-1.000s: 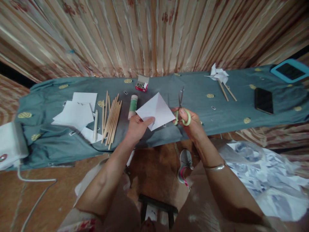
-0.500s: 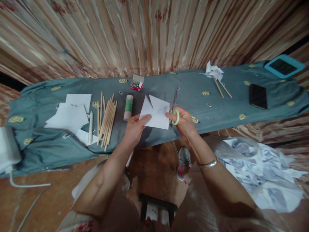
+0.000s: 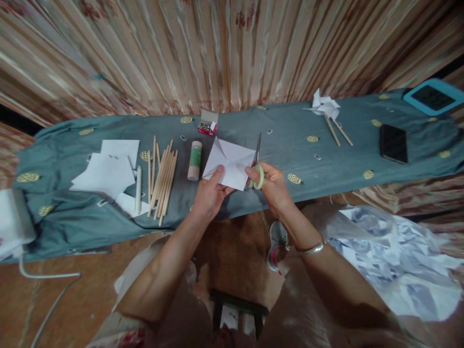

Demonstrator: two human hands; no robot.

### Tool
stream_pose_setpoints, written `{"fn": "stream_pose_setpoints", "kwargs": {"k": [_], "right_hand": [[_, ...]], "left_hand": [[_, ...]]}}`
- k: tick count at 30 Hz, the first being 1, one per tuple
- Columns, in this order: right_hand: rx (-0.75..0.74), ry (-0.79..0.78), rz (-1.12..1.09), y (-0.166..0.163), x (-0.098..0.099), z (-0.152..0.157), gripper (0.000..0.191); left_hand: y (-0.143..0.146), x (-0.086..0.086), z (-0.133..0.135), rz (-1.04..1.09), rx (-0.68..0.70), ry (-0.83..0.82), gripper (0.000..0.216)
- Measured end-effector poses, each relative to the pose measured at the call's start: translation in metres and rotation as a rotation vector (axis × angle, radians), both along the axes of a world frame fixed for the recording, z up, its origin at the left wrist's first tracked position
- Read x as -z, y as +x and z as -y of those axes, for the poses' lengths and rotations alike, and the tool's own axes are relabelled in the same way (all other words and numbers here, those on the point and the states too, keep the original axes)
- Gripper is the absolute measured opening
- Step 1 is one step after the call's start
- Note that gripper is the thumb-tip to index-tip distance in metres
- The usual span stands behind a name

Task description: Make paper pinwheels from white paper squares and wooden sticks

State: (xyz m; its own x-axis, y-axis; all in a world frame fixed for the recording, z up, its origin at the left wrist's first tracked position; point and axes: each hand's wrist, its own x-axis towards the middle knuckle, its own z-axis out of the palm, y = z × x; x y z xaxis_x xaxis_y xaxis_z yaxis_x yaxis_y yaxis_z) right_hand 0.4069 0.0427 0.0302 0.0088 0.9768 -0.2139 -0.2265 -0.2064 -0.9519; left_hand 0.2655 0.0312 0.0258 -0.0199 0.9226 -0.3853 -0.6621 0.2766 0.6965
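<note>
A white square sheet of paper point(image 3: 232, 157) with a slit running in from its far left corner is pinched in my left hand point(image 3: 210, 195), thumb on top. My right hand point(image 3: 271, 186) is closed around the pale green handles of a pair of scissors point(image 3: 258, 176); their blades point away from me beside the paper's right edge. The right thumb is close to or touching the paper there. Just left of the sheet stands or lies a green-labelled tube point(image 3: 195, 161). Past the paper, a small red box point(image 3: 207, 126) is open with metal pins or tacks inside.
Wooden sticks point(image 3: 164, 181), a white pen-like stick point(image 3: 138, 189) and paper sheets point(image 3: 105, 175) lie left. Right are paper pinwheels point(image 3: 326, 105) on sticks, a phone point(image 3: 393, 143) and a blue-framed device point(image 3: 434, 96). A bag of paper pieces point(image 3: 395, 256) sits below right.
The paper has turned clockwise in my hands, and my left hand has shifted its hold along the near edge. The scissors have come slightly left, still in my right hand.
</note>
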Motion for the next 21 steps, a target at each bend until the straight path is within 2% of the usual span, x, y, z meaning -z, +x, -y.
{"fn": "stream_pose_setpoints", "kwargs": {"k": [7, 14, 21], "right_hand": [[-0.264, 0.011, 0.116, 0.011, -0.004, 0.018, 0.048], [-0.548, -0.079, 0.108, 0.021, -0.007, 0.03, 0.046], [-0.63, -0.123, 0.084, 0.022, -0.003, 0.032, 0.042]], "left_hand": [[-0.017, 0.001, -0.008, -0.016, -0.023, 0.065, 0.037], [-0.026, 0.003, -0.013, -0.032, -0.042, 0.054, 0.037], [-0.024, 0.003, -0.014, -0.065, -0.001, 0.032, 0.043]]}}
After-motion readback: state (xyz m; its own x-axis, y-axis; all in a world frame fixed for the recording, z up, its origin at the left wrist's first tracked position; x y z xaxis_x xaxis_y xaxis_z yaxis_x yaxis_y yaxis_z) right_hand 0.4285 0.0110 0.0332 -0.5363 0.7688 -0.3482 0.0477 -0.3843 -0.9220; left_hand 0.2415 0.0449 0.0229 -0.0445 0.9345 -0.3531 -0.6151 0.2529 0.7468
